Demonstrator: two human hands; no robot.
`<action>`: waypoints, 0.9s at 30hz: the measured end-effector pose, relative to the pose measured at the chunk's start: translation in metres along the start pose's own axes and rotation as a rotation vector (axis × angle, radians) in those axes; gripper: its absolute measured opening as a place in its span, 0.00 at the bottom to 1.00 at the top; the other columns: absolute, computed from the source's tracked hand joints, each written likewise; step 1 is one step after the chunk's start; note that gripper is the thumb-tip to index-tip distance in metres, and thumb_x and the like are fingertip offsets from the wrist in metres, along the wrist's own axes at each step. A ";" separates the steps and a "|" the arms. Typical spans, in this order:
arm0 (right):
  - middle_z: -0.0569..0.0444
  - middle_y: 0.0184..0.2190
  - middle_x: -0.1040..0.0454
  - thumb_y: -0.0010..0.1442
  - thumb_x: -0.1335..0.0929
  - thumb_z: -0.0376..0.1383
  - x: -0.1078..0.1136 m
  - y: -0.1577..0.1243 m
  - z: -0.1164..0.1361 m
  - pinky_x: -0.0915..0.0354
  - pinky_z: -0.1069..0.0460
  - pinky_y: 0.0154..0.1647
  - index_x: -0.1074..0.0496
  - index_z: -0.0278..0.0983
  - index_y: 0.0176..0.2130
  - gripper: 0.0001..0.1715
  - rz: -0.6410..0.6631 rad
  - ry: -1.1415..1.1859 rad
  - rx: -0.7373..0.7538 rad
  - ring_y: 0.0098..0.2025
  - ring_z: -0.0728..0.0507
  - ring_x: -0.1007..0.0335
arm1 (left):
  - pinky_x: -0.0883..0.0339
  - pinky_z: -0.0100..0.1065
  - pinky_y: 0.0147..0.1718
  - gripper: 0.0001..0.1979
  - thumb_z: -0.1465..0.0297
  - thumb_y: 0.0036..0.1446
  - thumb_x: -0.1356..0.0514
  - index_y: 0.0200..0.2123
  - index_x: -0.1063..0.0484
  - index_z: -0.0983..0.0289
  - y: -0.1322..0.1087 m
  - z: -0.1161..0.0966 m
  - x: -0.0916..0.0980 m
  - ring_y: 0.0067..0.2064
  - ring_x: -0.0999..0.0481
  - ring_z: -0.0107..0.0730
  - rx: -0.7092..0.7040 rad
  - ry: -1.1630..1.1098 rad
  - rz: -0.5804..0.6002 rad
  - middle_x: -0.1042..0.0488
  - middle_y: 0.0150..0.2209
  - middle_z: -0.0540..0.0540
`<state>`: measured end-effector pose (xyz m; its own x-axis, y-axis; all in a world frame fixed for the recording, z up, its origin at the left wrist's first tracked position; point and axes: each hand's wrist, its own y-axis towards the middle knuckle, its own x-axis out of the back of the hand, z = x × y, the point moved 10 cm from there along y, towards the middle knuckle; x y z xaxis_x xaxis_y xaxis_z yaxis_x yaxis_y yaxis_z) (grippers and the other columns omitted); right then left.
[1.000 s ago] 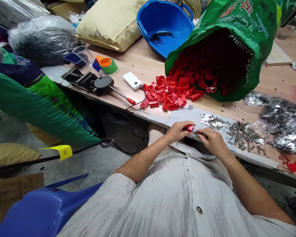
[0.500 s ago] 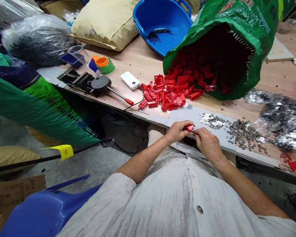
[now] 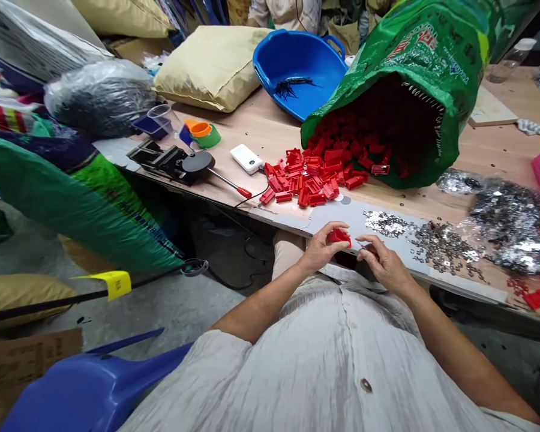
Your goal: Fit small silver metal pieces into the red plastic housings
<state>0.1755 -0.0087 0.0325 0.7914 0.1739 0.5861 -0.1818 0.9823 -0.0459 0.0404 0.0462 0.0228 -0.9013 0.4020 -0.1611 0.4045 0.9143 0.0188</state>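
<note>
My left hand (image 3: 319, 247) is closed around a red plastic part (image 3: 339, 236), held just over the table's front edge. A short gap to the right, my right hand (image 3: 382, 259) pinches a small, thin metal piece (image 3: 360, 244); its exact shape is too small to tell. Behind my left hand, a pile of similar red plastic parts (image 3: 312, 174) spills from the mouth of a green woven sack (image 3: 450, 120). Beyond my right hand lie flat shiny metal pieces (image 3: 384, 224) and a spread of small darker metal pieces (image 3: 445, 247).
A hand-lever press (image 3: 198, 163), a white power bank (image 3: 246, 159) and coloured cups (image 3: 200, 133) stand left on the table. Behind are a blue basin (image 3: 297, 99) and a stuffed sack (image 3: 211, 66). Plastic bags of metal pieces (image 3: 513, 216) lie right. Another person (image 3: 288, 13) is at the back.
My hands have parted slightly: the right fingers have come away from the red part. The red part has turned and shows more in my left hand. The view has tilted up.
</note>
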 end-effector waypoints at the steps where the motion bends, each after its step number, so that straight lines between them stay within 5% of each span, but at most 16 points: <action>1: 0.58 0.30 0.24 0.69 0.41 0.43 -0.004 -0.002 0.003 0.36 0.51 0.37 0.40 0.43 0.62 0.23 0.044 0.018 -0.004 0.31 0.46 0.29 | 0.35 0.30 0.43 0.15 0.66 0.51 0.32 0.42 0.28 0.63 -0.002 0.002 -0.001 0.39 0.26 0.28 0.041 -0.104 -0.022 0.24 0.37 0.51; 4: 0.61 0.26 0.27 0.69 0.41 0.43 -0.007 -0.005 0.012 0.37 0.52 0.36 0.44 0.47 0.66 0.27 0.086 0.007 0.009 0.28 0.47 0.31 | 0.34 0.30 0.42 0.15 0.62 0.51 0.32 0.32 0.31 0.65 -0.009 0.010 -0.012 0.36 0.25 0.26 0.187 -0.420 -0.049 0.24 0.34 0.51; 9: 0.61 0.24 0.29 0.69 0.41 0.45 -0.002 -0.006 0.022 0.38 0.52 0.32 0.38 0.45 0.62 0.25 0.035 -0.015 0.065 0.26 0.47 0.32 | 0.32 0.28 0.39 0.16 0.68 0.48 0.29 0.26 0.34 0.66 -0.021 0.018 -0.033 0.30 0.24 0.23 0.371 -0.760 -0.054 0.25 0.27 0.49; 16: 0.56 0.30 0.22 0.69 0.41 0.46 0.004 -0.008 0.033 0.35 0.52 0.32 0.34 0.43 0.60 0.24 -0.010 -0.079 0.144 0.28 0.46 0.28 | 0.28 0.34 0.45 0.06 0.71 0.60 0.39 0.33 0.27 0.70 -0.034 0.026 -0.045 0.35 0.20 0.30 0.538 -0.928 -0.096 0.22 0.32 0.56; 22: 0.54 0.45 0.20 0.70 0.41 0.45 0.011 -0.008 0.032 0.34 0.51 0.38 0.29 0.44 0.55 0.20 -0.134 -0.149 0.149 0.36 0.44 0.23 | 0.30 0.37 0.52 0.07 0.71 0.60 0.39 0.31 0.27 0.69 -0.034 0.030 -0.047 0.36 0.21 0.30 0.506 -0.938 -0.114 0.23 0.32 0.55; 27: 0.54 0.36 0.20 0.70 0.42 0.45 0.009 -0.008 0.020 0.35 0.52 0.36 0.24 0.42 0.47 0.21 -0.164 0.054 0.121 0.35 0.45 0.25 | 0.31 0.39 0.55 0.11 0.68 0.54 0.33 0.28 0.31 0.67 -0.033 0.030 -0.048 0.39 0.20 0.32 0.437 -0.880 -0.060 0.23 0.31 0.53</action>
<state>0.1720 -0.0163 0.0546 0.8457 0.0190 0.5333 -0.1141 0.9827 0.1459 0.0753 -0.0046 0.0001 -0.5572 0.0141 -0.8303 0.5430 0.7627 -0.3514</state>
